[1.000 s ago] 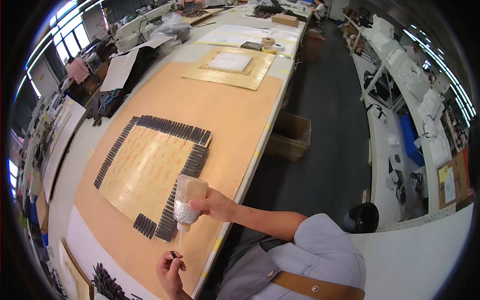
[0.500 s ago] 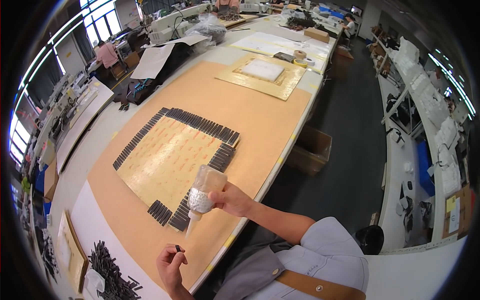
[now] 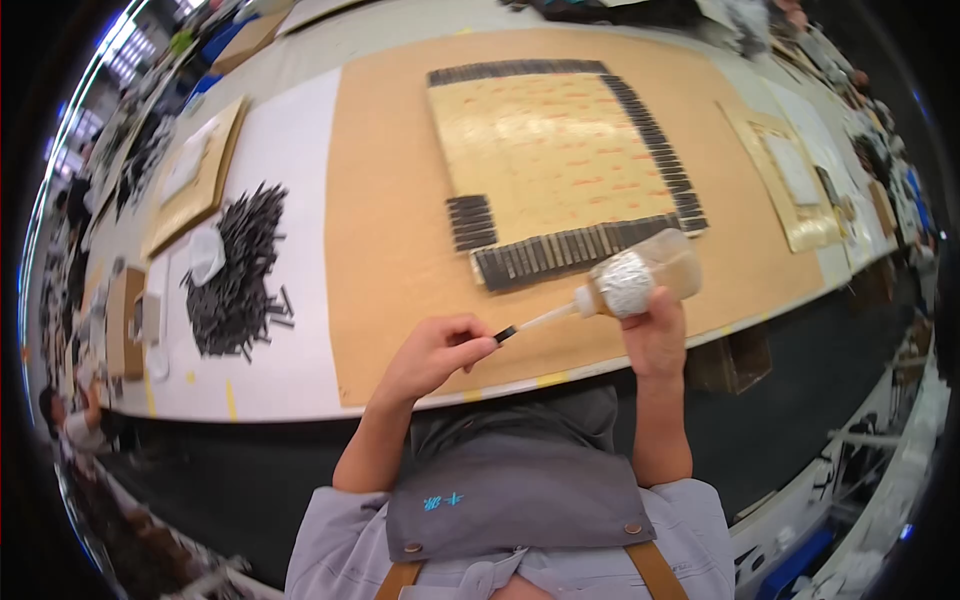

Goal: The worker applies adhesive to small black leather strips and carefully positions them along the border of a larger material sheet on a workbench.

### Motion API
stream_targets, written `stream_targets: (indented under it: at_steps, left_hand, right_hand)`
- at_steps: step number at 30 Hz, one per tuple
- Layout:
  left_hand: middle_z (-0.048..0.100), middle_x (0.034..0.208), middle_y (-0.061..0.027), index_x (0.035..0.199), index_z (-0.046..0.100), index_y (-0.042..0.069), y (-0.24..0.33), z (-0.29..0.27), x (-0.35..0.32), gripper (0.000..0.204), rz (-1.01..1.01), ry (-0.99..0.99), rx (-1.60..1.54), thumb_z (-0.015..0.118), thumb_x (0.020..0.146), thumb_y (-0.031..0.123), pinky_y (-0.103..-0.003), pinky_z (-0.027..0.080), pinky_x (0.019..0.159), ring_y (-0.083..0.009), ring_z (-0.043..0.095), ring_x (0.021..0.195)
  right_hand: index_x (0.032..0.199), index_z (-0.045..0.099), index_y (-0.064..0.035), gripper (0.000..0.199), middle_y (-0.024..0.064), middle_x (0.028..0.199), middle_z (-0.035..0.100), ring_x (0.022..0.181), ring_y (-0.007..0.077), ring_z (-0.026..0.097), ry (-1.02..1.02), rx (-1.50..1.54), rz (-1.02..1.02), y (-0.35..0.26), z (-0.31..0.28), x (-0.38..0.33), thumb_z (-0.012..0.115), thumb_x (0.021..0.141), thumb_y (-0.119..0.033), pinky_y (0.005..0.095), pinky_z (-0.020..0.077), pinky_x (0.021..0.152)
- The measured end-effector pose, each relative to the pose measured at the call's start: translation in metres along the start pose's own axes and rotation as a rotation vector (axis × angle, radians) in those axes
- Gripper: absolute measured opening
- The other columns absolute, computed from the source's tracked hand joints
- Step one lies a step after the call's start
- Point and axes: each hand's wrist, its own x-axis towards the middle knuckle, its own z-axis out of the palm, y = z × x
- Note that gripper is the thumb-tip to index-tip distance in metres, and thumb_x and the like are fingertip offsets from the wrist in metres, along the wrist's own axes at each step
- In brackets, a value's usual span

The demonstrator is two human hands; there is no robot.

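Between the thumb and fingers of my left hand [image 3: 437, 352] is pinched a small black strip [image 3: 506, 334]. My right hand [image 3: 655, 335] grips a clear squeeze bottle [image 3: 672, 262] with silver foil wrapped round its middle. The bottle is tipped to the left, and its thin white nozzle [image 3: 548, 317] reaches to the strip's end; whether they touch I cannot tell. Beyond my hands lies a yellowish sheet [image 3: 550, 150] with red marks. Rows of black strips [image 3: 575, 248] line its edges, with a short row [image 3: 470, 222] at its near left corner.
A heap of loose black strips [image 3: 235, 280] lies on white paper to the left, a translucent white cup [image 3: 206, 256] against it. Boards stand at far left [image 3: 222, 180] and right [image 3: 745, 150]. Orange-brown paper [image 3: 385, 230] covers the table's middle. A cardboard box [image 3: 733, 360] sits below the table edge.
My view has swung left over the table. The bottle has gone from nozzle-down to lying nearly level, its tip now at the strip in my left hand. Both hands have come closer together.
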Motion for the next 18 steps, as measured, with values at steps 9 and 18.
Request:
stream_targets:
  at_steps: [9, 18]
  left_hand:
    - [0.055, 0.067, 0.0014, 0.085, 0.063, -0.001, -0.019, -0.008, -0.002, 0.018, -0.087, -0.005, -0.02, 0.06, 0.083, 0.017, -0.021, 0.038, 0.052, -0.0045, 0.047, 0.06]
    - [0.056, 0.069, 0.0007, 0.086, 0.063, -0.002, -0.023, -0.009, -0.002, 0.017, -0.128, -0.005, -0.093, 0.059, 0.082, 0.014, -0.021, 0.039, 0.052, -0.0047, 0.048, 0.06]
  right_hand:
    - [0.125, 0.04, -0.0012, 0.058, 0.0074, 0.117, 0.052, 0.107, 0.0189, 0.053, 0.005, 0.011, 0.052, 0.014, -0.002, 0.002, 0.064, 0.083, -0.032, 0.0356, 0.0456, 0.091]
    - [0.126, 0.038, -0.0004, 0.059, 0.0106, 0.117, 0.052, 0.106, 0.025, 0.054, 0.026, -0.09, 0.041, 0.017, -0.003, 0.003, 0.06, 0.084, -0.036, 0.04, 0.0461, 0.089]
